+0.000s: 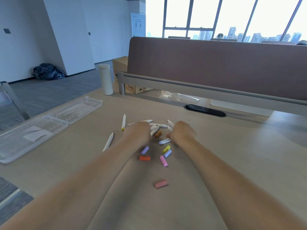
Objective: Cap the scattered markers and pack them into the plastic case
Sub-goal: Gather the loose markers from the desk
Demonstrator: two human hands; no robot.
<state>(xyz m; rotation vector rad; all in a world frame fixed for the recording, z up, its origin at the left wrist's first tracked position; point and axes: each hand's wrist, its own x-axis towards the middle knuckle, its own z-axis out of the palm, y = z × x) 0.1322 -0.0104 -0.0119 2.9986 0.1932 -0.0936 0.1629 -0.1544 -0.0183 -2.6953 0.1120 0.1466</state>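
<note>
Both my hands are down in the marker pile, sorting pens from caps.

Far left on the surface (pixel 216 163) the clear plastic case (pixel 41 130) lies open and holds no markers; I judge packing has not begun. Next come two stray uncapped markers, one (pixel 108 141) nearer me and one (pixel 123 122) farther off. My left hand (pixel 138 133) is curled knuckles-up over the marker pile (pixel 157 127); whether it grips anything I cannot tell. My right hand (pixel 181 132) is likewise curled, fingers pinched near a white marker (pixel 164 141), its hold unclear. Loose caps lie between my forearms: purple (pixel 144 150), orange (pixel 144 158), yellow (pixel 166 148), pink (pixel 163 161), with a reddish one (pixel 160 183) nearest me. Next I must match a cap to a pen. A white bottle (pixel 106 79) stands behind, well clear.
</note>
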